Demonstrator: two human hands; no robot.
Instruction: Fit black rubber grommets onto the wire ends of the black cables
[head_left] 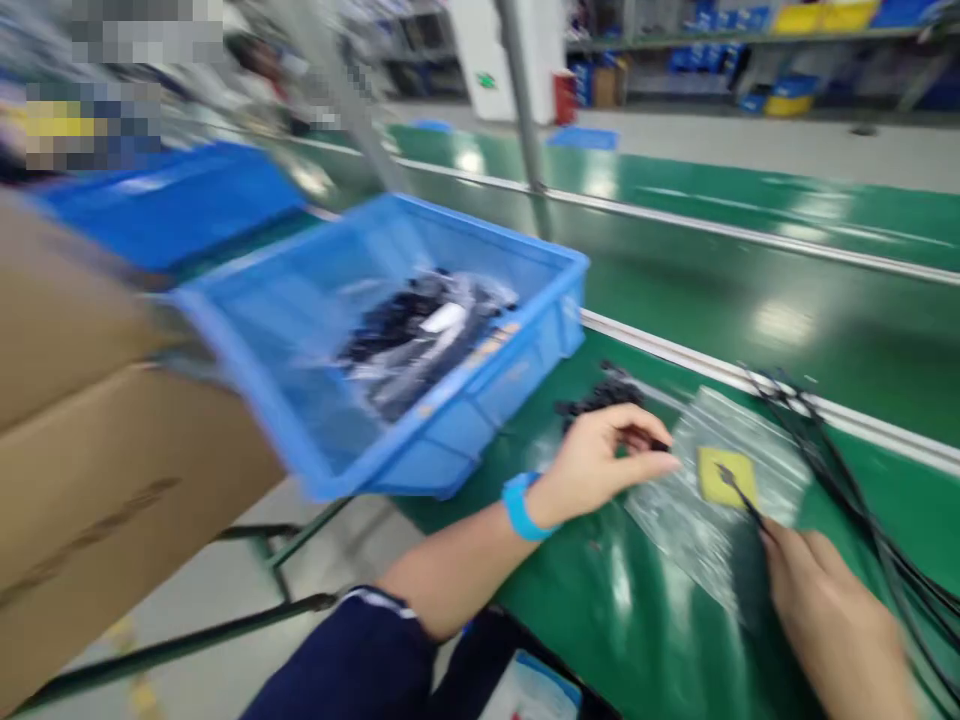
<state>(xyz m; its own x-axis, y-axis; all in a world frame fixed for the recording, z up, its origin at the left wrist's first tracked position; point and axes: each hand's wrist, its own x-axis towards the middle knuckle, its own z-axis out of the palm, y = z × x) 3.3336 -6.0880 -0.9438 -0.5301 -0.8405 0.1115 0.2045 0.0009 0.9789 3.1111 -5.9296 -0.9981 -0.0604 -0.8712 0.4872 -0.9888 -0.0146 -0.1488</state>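
My left hand [600, 460], with a blue band at its wrist, pinches a small black part [660, 446] between thumb and fingers. Just behind it lies a pile of small black parts [600, 395] on the green bench. My right hand [832, 590] grips a thin black cable [744, 500]; its wider, greyish tip points up and left over a yellow square pad [724, 478]. That pad lies on or in a clear plastic bag [675, 520]; I cannot tell which. The two hands are apart, and blur hides the fine detail of both pieces.
A blue crate [517, 370] holding black parts and clear bags stands left of my hands. Several long black cables [862, 510] lie along the bench's right side. A cardboard box [90, 430] is at the left. A metal post [525, 110] rises behind the crate.
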